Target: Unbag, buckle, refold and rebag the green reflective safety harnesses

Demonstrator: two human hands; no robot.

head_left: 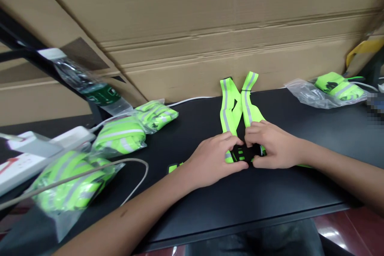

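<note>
crosswise, the black buckle [247,153] runs left to right between the left hand [213,157] and right hand [276,146], neither nearer, each one's fingers pinching an end.

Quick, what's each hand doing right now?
Left hand: closed, holding the left end of the black buckle.
Right hand: closed, holding the right end.

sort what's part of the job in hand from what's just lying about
Job in hand: black buckle, held by left hand and right hand; green strap; probably bagged straps

Lying about: plastic bottle; power strip; white adapter
</note>
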